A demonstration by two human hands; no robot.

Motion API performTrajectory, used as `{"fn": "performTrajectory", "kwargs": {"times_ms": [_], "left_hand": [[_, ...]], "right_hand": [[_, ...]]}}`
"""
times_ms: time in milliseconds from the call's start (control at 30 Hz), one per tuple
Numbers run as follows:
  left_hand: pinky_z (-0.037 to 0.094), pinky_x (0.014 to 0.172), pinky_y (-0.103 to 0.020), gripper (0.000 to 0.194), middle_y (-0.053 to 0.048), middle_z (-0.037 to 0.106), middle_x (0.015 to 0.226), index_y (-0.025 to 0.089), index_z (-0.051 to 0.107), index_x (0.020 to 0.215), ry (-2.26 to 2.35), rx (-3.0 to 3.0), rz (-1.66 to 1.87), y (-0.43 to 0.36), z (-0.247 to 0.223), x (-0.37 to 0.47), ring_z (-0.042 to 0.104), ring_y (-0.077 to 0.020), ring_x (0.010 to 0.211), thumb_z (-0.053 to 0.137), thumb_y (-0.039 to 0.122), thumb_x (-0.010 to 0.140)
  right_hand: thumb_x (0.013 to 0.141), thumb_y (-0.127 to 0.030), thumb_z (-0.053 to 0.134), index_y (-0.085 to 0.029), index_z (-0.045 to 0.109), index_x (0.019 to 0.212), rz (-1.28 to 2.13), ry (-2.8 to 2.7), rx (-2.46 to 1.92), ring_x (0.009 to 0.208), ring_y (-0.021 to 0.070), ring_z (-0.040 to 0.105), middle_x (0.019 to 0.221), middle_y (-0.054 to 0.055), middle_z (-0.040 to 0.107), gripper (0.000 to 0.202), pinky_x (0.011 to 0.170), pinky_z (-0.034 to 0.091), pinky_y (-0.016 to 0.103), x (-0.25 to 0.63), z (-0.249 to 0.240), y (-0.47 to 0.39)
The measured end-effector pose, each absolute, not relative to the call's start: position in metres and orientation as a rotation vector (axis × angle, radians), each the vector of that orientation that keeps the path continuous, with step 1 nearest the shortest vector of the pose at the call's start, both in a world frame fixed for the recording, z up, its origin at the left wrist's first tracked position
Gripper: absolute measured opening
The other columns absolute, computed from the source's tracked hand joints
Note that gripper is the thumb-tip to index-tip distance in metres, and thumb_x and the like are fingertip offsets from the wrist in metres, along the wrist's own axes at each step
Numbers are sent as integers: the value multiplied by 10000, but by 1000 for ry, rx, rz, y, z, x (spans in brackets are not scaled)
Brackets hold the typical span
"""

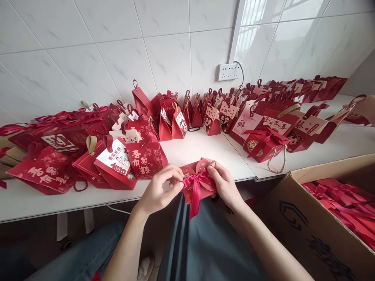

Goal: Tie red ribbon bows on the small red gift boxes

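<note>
Between my two hands, just off the table's front edge, is a small red box [190, 170] with a dark pink ribbon [195, 191] tied in a bow on its top. My left hand [162, 187] pinches the bow's left loop between thumb and fingers. On the other side, my right hand [223, 181] is closed on the bow's right loop and the box's right edge. The ribbon's tails hang down over the front of the box, above my lap.
Many red gift boxes line the white table [202, 150], including a box with a rope handle [263, 145]. A cardboard carton [281, 207] of red ribboned boxes stands at the right. A socket strip [229, 72] is on the wall. Another person's leg [84, 249] shows lower left.
</note>
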State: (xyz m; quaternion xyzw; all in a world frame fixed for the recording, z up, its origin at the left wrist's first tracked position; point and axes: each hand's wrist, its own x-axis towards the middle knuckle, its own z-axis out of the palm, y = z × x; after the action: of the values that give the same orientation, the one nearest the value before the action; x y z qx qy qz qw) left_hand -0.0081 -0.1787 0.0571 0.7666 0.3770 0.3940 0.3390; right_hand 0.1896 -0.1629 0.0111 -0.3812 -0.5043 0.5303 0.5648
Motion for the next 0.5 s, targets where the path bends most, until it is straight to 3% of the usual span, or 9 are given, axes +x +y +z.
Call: {"fn": "performTrajectory", "kwargs": {"times_ms": [200,367,500], "left_hand": [[249,343,-183,202,59,478,475,171,518,743,866,1500,934,-168,54,0,402,-55,307,592,352,790],[165,263,-161,251,-28,665,583,182,500,728,919,1323,863,-165,57,6,394,-54,233,618,401,762],[186,268,-155,262,-44,666,547,173,553,821,987,1318,836,-166,59,4,419,-67,240,643,406,743]], "right_hand": [[820,-527,551,-192,552,741,1243,-1216,-907,1043,216,567,1178,69,609,344,896,423,324,189,11,-162],[831,-518,542,-189,567,758,1246,-1216,-909,1035,219,575,1173,67,614,337,897,430,330,189,9,-161],[824,-519,548,-189,571,734,1220,-1217,-913,1065,231,573,1187,64,618,342,926,430,349,190,9,-161]]}}
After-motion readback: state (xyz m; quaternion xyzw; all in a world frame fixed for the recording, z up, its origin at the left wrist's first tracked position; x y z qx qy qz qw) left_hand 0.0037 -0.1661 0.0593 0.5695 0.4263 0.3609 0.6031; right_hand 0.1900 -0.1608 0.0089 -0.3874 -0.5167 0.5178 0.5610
